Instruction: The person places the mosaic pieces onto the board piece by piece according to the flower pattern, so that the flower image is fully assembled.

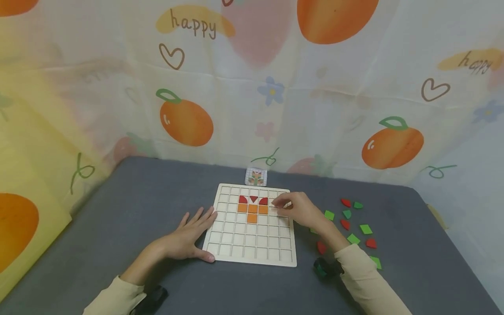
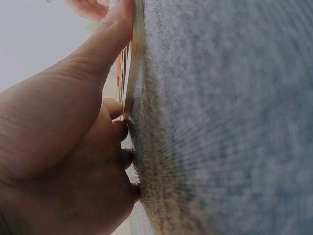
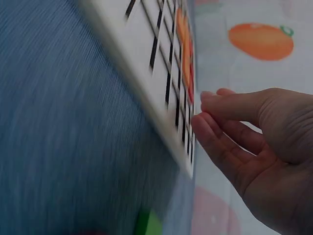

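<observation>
A white gridded board [image 1: 233, 250] lies on the table with red and orange tiles set in its upper middle cells. Three red tiles [image 1: 253, 199] form a row, orange squares [image 1: 253, 208] sit directly below, and one more orange square is under the middle one. My left hand [image 1: 182, 240] rests spread on the tabletop, its thumb and fingertips touching the board's left edge. Over the board's upper right side hovers my right hand [image 1: 297, 208], thumb and fingers loosely bent close together. In the right wrist view, no tile shows between the right fingertips [image 3: 201, 125].
Loose green tiles [image 1: 365, 229] and red tiles [image 1: 371, 243] are scattered right of the board, some near the right forearm. Behind the board lies a small pattern card [image 1: 256, 176]. A fruit-printed cloth [image 1: 236, 109] hangs along the grey table's [image 1: 177, 188] back edge.
</observation>
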A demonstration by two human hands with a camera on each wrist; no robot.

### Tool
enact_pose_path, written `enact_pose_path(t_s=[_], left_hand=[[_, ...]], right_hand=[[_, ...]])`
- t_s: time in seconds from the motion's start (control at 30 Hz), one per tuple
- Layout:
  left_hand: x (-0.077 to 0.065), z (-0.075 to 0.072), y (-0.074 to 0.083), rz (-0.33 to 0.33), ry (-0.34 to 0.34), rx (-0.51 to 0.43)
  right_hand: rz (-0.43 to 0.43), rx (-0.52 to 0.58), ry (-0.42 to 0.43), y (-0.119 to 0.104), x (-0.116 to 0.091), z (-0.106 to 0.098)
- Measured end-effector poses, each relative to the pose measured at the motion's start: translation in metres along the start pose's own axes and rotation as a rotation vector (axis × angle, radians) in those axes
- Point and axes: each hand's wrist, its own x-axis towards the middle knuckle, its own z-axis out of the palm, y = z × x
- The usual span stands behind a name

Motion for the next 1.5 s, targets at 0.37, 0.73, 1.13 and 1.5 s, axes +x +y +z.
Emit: enact_pose_path(t_s=[0.37, 0.73, 1.13, 1.5], left_hand=[[0.0, 0.0, -0.001, -0.002, -0.006, -0.002], [0.001, 0.0, 0.001, -0.004, -0.012, -0.011], [0.003, -0.001, 0.001, -0.004, -0.009, -0.003], [0.0, -0.003, 0.003, -0.008, -0.02, -0.012]], right_hand=[[0.114, -0.066, 0.088, 0.035, -0.036, -0.036], [0.187, -0.128, 0.124, 0.064, -0.071, -0.067], [0.24, -0.203, 0.148, 0.096, -0.102, -0.096], [0.256, -0.171, 0.093, 0.098, -0.109, -0.102]])
